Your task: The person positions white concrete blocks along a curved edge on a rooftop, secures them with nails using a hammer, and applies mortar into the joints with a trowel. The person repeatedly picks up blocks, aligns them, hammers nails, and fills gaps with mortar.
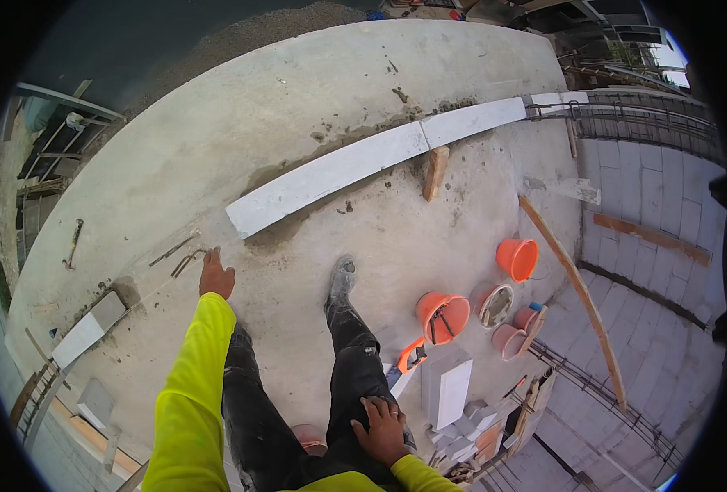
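Observation:
My left hand [217, 276] is held out over the concrete slab, its fingers loosely apart. Just beyond its fingertips lies a bent steel rod [186, 261], beside a thinner, straighter rod [171, 251]; whether the fingers touch the bent one I cannot tell. My right hand [380, 428] rests on my right thigh with fingers spread, holding nothing. Ahead of me a row of white blocks [330, 178] runs across the slab, with damp mortar along its edges. A short wooden piece [435, 173] leans against or lies beside the row.
Orange buckets [517, 261] stand to the right, one bucket [443, 318] with tools inside. A mortar bucket [495, 306], a handsaw [411, 357] and a white block [448, 389] are close by. A hammer-like tool [74, 244] lies far left. Rebar [626, 115] and a timber [576, 295] edge the right.

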A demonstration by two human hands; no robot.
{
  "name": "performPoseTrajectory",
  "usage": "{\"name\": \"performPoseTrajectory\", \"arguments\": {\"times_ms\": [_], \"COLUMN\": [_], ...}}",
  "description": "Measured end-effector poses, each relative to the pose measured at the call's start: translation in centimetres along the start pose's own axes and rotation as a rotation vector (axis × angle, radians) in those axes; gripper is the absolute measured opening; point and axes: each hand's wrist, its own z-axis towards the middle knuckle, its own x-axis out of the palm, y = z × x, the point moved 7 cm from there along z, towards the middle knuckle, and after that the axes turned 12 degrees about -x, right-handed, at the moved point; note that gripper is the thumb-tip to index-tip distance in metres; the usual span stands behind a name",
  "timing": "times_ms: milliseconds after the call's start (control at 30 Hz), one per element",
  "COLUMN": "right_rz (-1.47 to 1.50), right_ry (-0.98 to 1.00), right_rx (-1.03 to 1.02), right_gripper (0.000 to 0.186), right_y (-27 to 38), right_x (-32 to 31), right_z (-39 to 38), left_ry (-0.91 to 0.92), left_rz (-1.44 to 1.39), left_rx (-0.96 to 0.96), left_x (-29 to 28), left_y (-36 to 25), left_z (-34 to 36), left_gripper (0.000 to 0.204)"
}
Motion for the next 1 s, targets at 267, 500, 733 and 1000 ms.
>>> {"name": "performPoseTrajectory", "arguments": {"times_ms": [267, 500, 733, 1000], "right_rz": [0.092, 0.151, 0.167, 0.144], "right_ry": [0.017, 0.047, 0.049, 0.051], "right_rx": [0.026, 0.065, 0.08, 0.051], "right_gripper": [0.053, 0.051, 0.05, 0.051], "right_y": [-3.4, -3.7, -3.5, -3.3], "right_x": [-2.4, -3.0, -3.0, -3.4], "right_z": [1.3, 2.1, 2.7, 3.2], "left_ry": [-0.134, -0.13, -0.113, -0.095], "left_rz": [0.106, 0.203, 0.133, 0.1], "left_rx": [-0.018, -0.001, 0.026, 0.041], "left_x": [3.2, 2.2, 2.8, 3.4], "left_y": [-1.3, -2.7, -4.3, -4.7], "left_z": [0.5, 0.6, 0.5, 0.7], "left_gripper": [0.056, 0.054, 0.057, 0.061]}}
